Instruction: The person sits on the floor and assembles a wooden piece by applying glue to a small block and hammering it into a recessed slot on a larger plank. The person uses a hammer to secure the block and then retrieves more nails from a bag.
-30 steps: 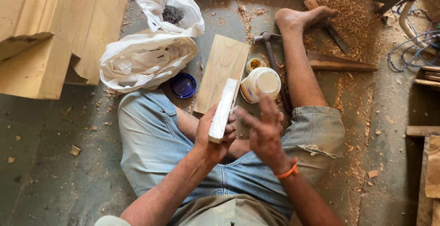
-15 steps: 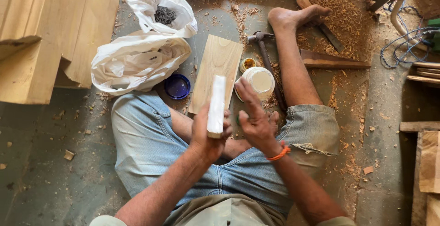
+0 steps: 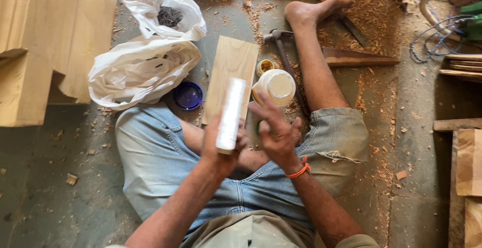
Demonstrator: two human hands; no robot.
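Wood strip (image 3: 230,113) in left hand (image 3: 219,147) above sawdust-strewn concrete floor (image 3: 60,177).

Pretty even, soft daylight with only faint shadows, no real glare, everything fairly sharp except a bit of motion blur on the right hand (image 3: 277,133).

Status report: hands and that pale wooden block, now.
Left hand grips pale glue-coated wooden block, upright. Right hand open beside it, fingers spread. White glue tub and flat wooden board on floor beyond.
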